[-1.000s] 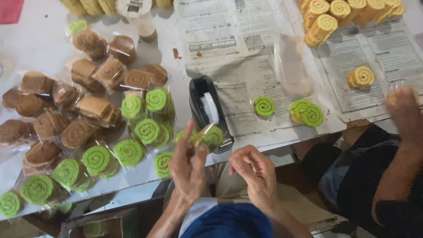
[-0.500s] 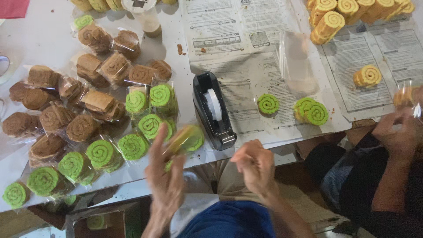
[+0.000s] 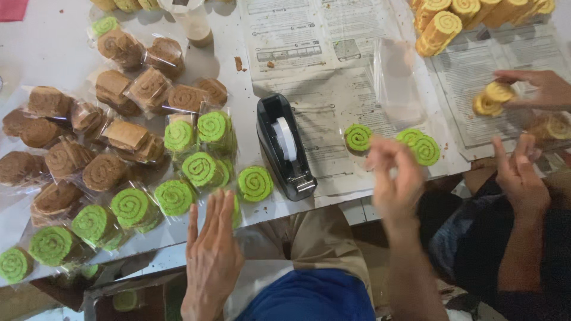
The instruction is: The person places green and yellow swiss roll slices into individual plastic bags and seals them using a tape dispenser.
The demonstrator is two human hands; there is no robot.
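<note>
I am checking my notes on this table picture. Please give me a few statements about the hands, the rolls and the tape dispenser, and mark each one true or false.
1. The left hand is open and flat, near a wrapped green roll. True.
2. The right hand rests on the tape dispenser. False: it is raised to the right of the dispenser, close to the bare green rolls on the newspaper.
3. The brown rolls lie on the left part of the table. True.
4. The yellow rolls are stacked at the near left edge. False: they are at the far right.
5. Another person's hand reaches toward yellow slices. True.
</note>
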